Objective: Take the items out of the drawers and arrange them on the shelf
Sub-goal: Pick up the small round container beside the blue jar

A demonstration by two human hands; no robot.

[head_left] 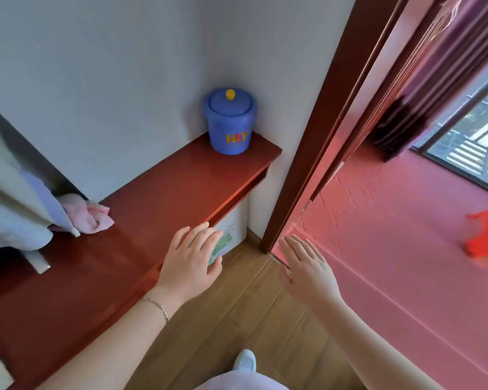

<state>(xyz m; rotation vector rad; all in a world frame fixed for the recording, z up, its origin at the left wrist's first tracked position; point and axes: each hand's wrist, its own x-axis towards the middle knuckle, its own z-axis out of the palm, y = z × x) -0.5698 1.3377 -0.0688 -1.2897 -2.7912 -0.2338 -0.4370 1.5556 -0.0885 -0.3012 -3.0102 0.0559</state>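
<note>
- Hands both empty: our left hand flat, fingers spread, over the shelf front edge; right hand relaxed, spread, off past its right end.
- Blue lidded tub upright at shelf's far right corner; pink cloth at back edge.
- Drawers not clearly visible.
- Risk: crowding that corner could knock the tub off the end.

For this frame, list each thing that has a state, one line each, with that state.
Blue lidded plastic bucket: upright, lid on, at the far end of the red-brown wooden shelf.
Pink crumpled cloth: bunched on the shelf.
Left hand: fingers spread, holding nothing, at the shelf's front edge.
Right hand: fingers straight, holding nothing.
</note>
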